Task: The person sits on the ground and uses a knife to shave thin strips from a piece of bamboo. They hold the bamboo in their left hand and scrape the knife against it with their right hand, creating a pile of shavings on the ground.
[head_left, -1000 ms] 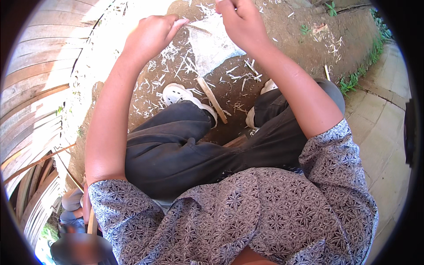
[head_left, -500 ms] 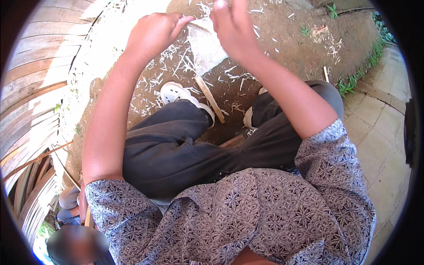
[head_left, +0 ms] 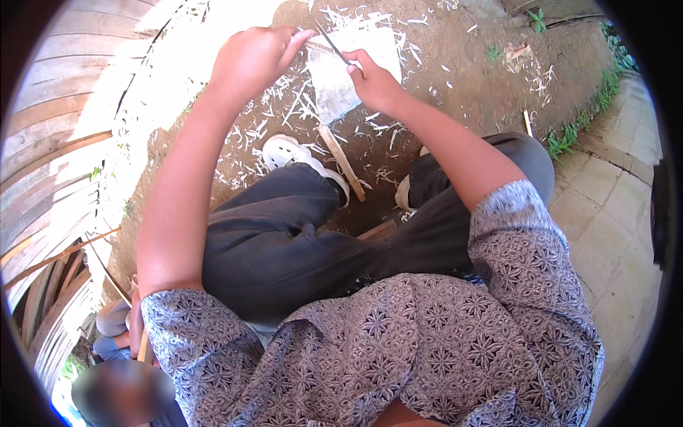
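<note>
My right hand (head_left: 376,84) is closed round the near end of a knife (head_left: 330,41), whose thin dark blade slants up and to the left. Left of the blade tip, my left hand (head_left: 257,58) is closed, its thumb stretched toward the knife. Whatever its fingers hold is hidden from here. Under and between the hands lies a pale flat sheet or slab (head_left: 333,89) on the dirt, brightly sunlit. Thin pale shavings (head_left: 288,99) are strewn around it.
A wooden stick (head_left: 341,164) lies between my feet, beside a white clog (head_left: 286,152). Wooden slats (head_left: 64,107) stand at the left, paving (head_left: 612,185) runs along the right, and another person (head_left: 117,327) sits at the lower left.
My right hand has moved down and nearer to me, and the knife now shows clearly. My left hand has shifted only slightly.
</note>
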`<state>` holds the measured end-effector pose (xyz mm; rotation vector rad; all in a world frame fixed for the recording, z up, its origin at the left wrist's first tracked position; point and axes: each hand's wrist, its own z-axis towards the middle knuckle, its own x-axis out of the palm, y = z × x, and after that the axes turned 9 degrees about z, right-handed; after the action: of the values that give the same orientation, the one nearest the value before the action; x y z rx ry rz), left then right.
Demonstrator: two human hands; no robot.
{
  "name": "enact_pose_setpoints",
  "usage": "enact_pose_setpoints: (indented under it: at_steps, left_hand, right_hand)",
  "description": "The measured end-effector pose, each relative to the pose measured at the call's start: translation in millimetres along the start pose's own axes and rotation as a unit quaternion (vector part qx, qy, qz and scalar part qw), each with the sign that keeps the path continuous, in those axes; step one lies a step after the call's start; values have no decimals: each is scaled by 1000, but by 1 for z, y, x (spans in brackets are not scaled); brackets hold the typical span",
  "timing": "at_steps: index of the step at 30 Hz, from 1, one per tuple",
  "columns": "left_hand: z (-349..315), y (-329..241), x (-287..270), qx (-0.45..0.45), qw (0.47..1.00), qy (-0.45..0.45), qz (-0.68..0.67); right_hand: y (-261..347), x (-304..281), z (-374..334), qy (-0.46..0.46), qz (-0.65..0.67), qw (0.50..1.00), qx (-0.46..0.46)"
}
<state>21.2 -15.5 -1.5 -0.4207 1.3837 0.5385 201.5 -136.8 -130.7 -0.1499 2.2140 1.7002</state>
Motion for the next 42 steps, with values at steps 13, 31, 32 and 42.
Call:
enact_pose_setpoints:
  at_steps: [13,31,32,42]
  left_hand:
    - [-9,10,4,-36,999,24,8]
    - [-8,12,-7,-46,997,53,13]
    - [-4,5,-2,-31,999,41,5]
    - [-13,13,-4,-39,998,38,11]
  right_hand:
    - [30,-9,11,9,-4,999,-49]
    - [66,-12,-2,-18,48,997,-60]
    - [14,-9,-1,-4,-9,1000,-21]
    - [90,-9,-7,-16,7,998,-52]
